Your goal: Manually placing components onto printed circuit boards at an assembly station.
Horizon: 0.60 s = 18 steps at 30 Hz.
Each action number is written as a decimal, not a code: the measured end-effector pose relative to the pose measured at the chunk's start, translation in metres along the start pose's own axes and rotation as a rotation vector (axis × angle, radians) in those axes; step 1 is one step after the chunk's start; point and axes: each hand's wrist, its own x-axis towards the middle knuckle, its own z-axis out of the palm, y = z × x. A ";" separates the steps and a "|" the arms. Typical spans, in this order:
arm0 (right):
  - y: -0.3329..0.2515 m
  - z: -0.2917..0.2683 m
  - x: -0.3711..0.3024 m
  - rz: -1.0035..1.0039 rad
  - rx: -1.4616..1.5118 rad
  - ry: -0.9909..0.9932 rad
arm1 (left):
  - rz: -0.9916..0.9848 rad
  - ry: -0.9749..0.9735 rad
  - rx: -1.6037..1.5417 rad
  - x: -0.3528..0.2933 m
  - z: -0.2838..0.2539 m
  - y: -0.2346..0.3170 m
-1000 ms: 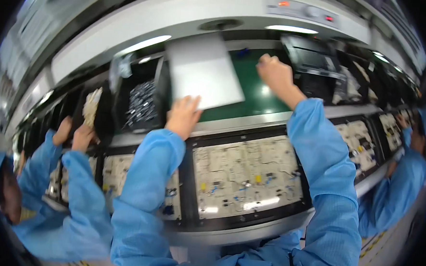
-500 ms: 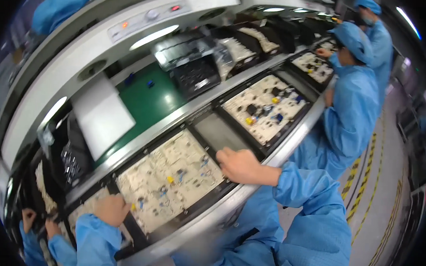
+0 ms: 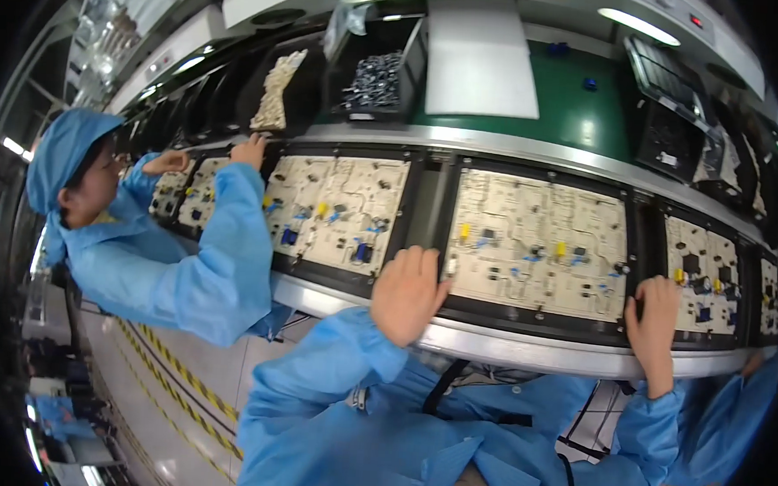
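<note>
A cream circuit board (image 3: 532, 206) with blue, yellow and black parts lies in a black frame (image 3: 534, 319) in front of me. My left hand (image 3: 408, 292) rests at the frame's near left corner, fingers laid forward and thumb apart, its thumb beside the board's edge. Over the frame's near right corner lies my right hand (image 3: 657, 323), fingers extended and thumb off to the side. Both hands touch the frame; nothing shows inside either one. Left of my left hand is another framed board (image 3: 338, 209), and a further board (image 3: 704, 273) sits beyond my right hand.
A metal rail (image 3: 524, 351) borders the line's near side. Behind are a black bin of small metal parts (image 3: 375, 84), a white sheet (image 3: 482, 59) on a green mat (image 3: 572, 99), and a dark box (image 3: 667, 134). A co-worker (image 3: 169, 240) in blue reaches over boards at left.
The view has swung left and levelled, bringing the left co-worker into sight. My hands stay at the two sides of a framed board; my right hand's curled fingers now lie straighter.
</note>
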 end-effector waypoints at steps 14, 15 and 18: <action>0.025 0.017 -0.017 0.118 -0.123 -0.025 | -0.120 -0.009 -0.856 -0.001 0.055 -0.006; 0.027 0.018 -0.018 0.113 -0.122 -0.024 | -0.122 -0.035 -0.859 0.000 0.055 -0.004; 0.030 0.022 -0.022 0.146 -0.123 -0.038 | -0.159 -0.073 -0.800 0.001 0.050 0.000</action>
